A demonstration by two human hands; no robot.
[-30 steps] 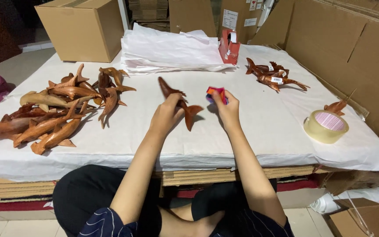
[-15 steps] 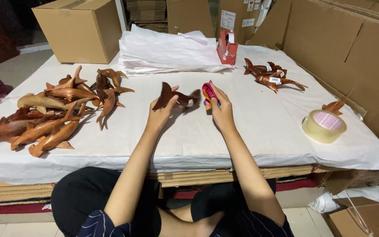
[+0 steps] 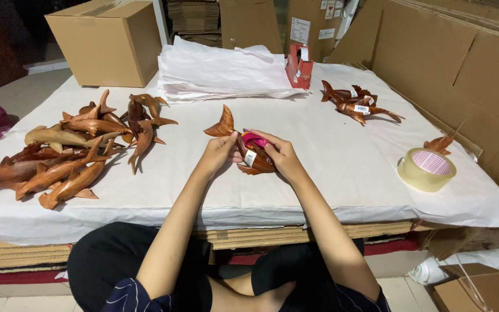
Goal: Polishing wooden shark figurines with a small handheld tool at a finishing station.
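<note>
- Both hands meet over the middle of the table [image 3: 342,173], which is spread with white paper; the paper hangs over the near edge, just below the wrists.
- The left hand [image 3: 219,151] and right hand [image 3: 281,156] together grasp a wooden fish [image 3: 244,147], its tail sticking up and away past the left fingers. A small white label sits on its body between the hands.
- The right hand also pinches a pink tool [image 3: 253,138] against the fish.
- Well left of the grip lies a pile of carvings [image 3: 76,150], reaching nearly to the left edge.
- Beyond the grip sits a paper stack [image 3: 220,72], a red dispenser [image 3: 298,63] at its right end, and a box [image 3: 105,40] further left.
- Far right and beyond, a smaller labelled heap [image 3: 356,104]; right and nearer, a tape roll [image 3: 427,169] close to the right edge.
- Bare paper surrounds the grip on every side.
- Cardboard sheets [image 3: 463,63] wall in the right side.
</note>
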